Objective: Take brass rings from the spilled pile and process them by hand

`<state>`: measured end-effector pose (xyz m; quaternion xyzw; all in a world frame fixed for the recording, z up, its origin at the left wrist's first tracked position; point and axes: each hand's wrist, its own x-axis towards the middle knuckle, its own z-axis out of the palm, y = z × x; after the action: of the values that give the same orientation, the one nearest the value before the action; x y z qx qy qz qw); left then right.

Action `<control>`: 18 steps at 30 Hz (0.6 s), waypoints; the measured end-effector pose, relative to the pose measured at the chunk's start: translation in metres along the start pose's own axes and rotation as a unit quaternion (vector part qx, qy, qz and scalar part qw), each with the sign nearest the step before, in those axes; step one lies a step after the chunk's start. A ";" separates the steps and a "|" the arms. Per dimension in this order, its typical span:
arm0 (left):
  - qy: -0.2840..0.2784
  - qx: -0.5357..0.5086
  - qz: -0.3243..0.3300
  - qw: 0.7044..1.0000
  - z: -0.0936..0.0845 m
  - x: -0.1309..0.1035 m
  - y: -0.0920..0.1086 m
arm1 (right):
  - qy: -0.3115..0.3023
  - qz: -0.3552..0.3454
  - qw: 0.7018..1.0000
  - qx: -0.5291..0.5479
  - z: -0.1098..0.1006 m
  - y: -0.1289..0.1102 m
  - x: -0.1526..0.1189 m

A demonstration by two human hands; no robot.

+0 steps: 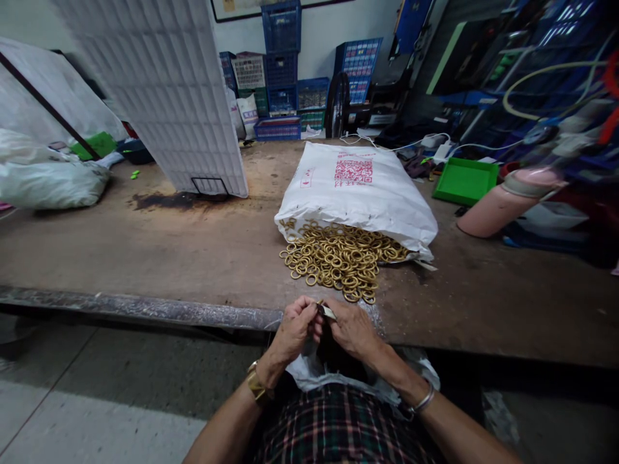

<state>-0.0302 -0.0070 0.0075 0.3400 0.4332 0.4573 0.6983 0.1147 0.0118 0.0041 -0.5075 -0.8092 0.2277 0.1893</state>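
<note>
At the table's front edge my left hand (297, 328) pinches what looks like a gold-coloured ring (320, 302), mostly hidden by the fingers. My right hand (355, 328) is closed round a small pale flat tool (328, 312), its kind unclear, and meets the left hand at the ring. Just beyond both hands lies a heap of gold-coloured rings (338, 258). They spill from the mouth of a white woven sack (314, 174) with red print, lying on its side. An open pale bag (309, 374) sits below my hands at my lap.
The brown wooden table (217, 251) carries a tall white pleated panel (193, 96) at left, in a black wire stand. To the right are a green tray (467, 180) and a pink bottle (507, 203). Blue crates (282, 71) and a fan (337, 103) stand behind.
</note>
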 end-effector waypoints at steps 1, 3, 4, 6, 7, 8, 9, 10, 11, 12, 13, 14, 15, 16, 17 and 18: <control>0.001 0.000 0.001 1.000 0.000 0.000 0.000 | -0.003 0.000 1.000 -0.016 0.000 0.000 -0.001; 0.003 0.002 0.001 1.000 0.000 0.001 0.000 | -0.007 0.003 0.999 -0.037 0.000 -0.001 -0.001; 0.005 0.003 0.001 1.000 0.000 0.001 0.000 | -0.008 0.004 0.999 -0.045 0.000 -0.001 0.000; 0.007 0.006 0.001 1.000 0.000 0.001 0.000 | -0.009 0.013 0.998 -0.061 0.000 -0.002 0.000; 0.007 0.007 0.002 1.000 0.000 0.001 0.000 | -0.010 0.021 0.997 -0.070 0.000 -0.003 0.001; 0.008 0.007 0.004 1.000 0.000 0.001 0.000 | -0.011 0.030 0.996 -0.077 -0.001 -0.004 0.001; 0.007 0.008 0.004 1.000 0.000 0.001 -0.001 | -0.013 0.038 0.996 -0.084 -0.002 -0.005 0.001; 0.006 0.009 0.005 1.000 0.000 0.001 -0.001 | -0.015 0.046 0.995 -0.089 -0.002 -0.007 0.001; 0.005 0.010 0.004 1.000 0.000 0.001 -0.002 | -0.017 0.053 0.994 -0.094 -0.003 -0.008 0.002; 0.005 0.012 0.004 1.000 0.000 0.001 -0.002 | -0.019 0.061 0.993 -0.098 -0.004 -0.010 0.002; 0.005 0.013 0.004 1.000 0.000 0.001 -0.003 | -0.022 0.068 0.992 -0.103 -0.004 -0.011 0.002; 0.004 0.013 0.003 1.000 0.000 0.001 -0.003 | -0.026 0.076 0.991 -0.108 -0.004 -0.012 0.002; 0.005 0.013 0.004 1.000 0.000 0.002 -0.003 | -0.029 0.083 0.990 -0.112 -0.005 -0.013 0.003; 0.006 0.013 0.004 1.000 0.000 0.002 -0.003 | -0.032 0.088 0.989 -0.115 -0.005 -0.014 0.003; 0.007 0.013 0.004 1.000 0.000 0.002 -0.003 | -0.034 0.092 0.988 -0.117 -0.005 -0.014 0.003; 0.009 0.013 0.003 1.000 0.001 0.002 -0.003 | -0.037 0.096 0.987 -0.120 -0.005 -0.015 0.004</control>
<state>-0.0282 -0.0062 0.0049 0.3467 0.4443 0.4569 0.6882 0.1049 0.0102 0.0169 -0.5932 -0.7845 0.1645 0.0746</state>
